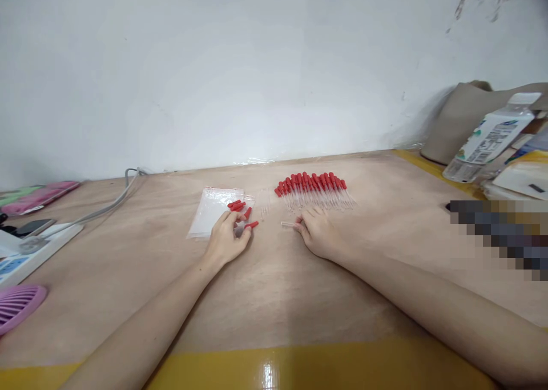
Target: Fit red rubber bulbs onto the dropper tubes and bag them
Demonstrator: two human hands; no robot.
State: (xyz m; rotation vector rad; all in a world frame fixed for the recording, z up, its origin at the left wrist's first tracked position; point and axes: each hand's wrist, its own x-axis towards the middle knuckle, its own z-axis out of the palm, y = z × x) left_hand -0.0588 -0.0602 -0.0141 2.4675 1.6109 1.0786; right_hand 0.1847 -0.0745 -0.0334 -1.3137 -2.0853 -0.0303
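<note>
My left hand (226,236) is curled beside the plastic bags, thumb and fingers closed on a red rubber bulb (252,225) that points right. More loose red bulbs (236,205) lie just beyond its fingers on the clear zip bags (205,216). In my right hand (317,233), a thin clear tube (287,224) is pinched, its end pointing left toward the other hand. Behind that hand lies a row of red-bulbed clear droppers (314,187), bulbs facing the wall. Several bare clear tubes (264,201) rest between the bags and the row.
To the left are a power strip (43,247) with a grey cable (113,204), a phone (36,227) and a pink fan (21,307). On the right stand a plastic bottle (490,136) and a beige bag (458,116). Yellow tape (274,364) runs along the table's front edge.
</note>
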